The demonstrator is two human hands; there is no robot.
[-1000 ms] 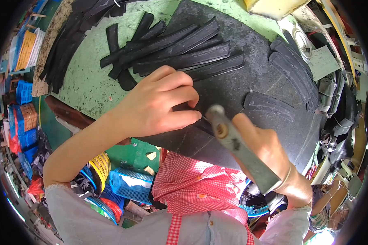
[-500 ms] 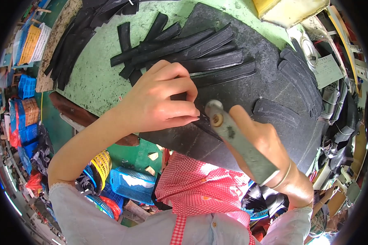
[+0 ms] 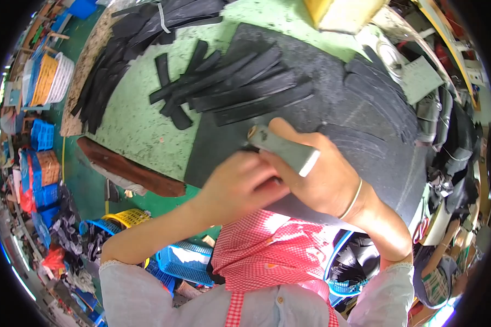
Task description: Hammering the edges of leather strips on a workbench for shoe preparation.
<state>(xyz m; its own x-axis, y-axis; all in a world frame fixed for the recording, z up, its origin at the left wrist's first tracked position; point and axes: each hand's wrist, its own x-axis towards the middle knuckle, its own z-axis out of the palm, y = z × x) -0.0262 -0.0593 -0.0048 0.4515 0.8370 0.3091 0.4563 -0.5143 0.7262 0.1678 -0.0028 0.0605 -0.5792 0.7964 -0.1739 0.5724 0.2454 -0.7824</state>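
many cut black strips [image 3: 234, 87] already fanned on the green desk [image 3: 131, 125]. large black sheet [image 3: 338, 109] at the near edge, much still uncut. right hand [image 3: 322, 174] closed round the grey-handled tool [image 3: 283, 150]; left hand [image 3: 240, 185] pressed flat on the sheet, holding nothing.

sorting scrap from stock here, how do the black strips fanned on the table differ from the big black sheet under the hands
The black strips are narrow and long; the black sheet is one broad piece. The strips lie loose, fanned and crossing each other, partly on the green table; the sheet lies flat, with the right hand and its grey-handled tool on it. Both look matte black, alike in material.
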